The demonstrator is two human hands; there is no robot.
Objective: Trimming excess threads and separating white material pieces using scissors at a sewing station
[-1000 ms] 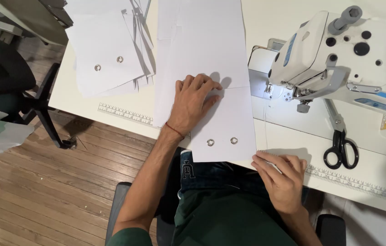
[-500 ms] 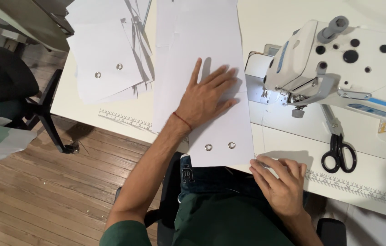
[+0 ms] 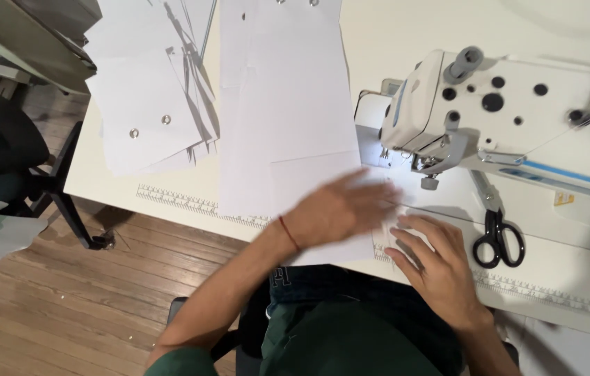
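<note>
My left hand [image 3: 342,209] is blurred with motion, lying flat with fingers spread on a white fabric piece [image 3: 295,125] near the table's front edge. My right hand [image 3: 433,263] rests palm down, fingers apart, on the white cloth just below the sewing machine's needle [image 3: 431,182]. The two hands almost touch. A red string circles my left wrist. Neither hand grips anything.
A white sewing machine [image 3: 517,118] fills the right side. Black-handled scissors [image 3: 495,233] lie beside it. A stack of white pieces with metal eyelets [image 3: 148,118] sits at the far left. A ruler strip [image 3: 190,202] runs along the table edge. A dark chair [image 3: 2,153] stands on the wooden floor.
My left hand swept right and towards me along the white piece, to beside my right hand. My right hand moved up onto the cloth under the needle. The view shifted.
</note>
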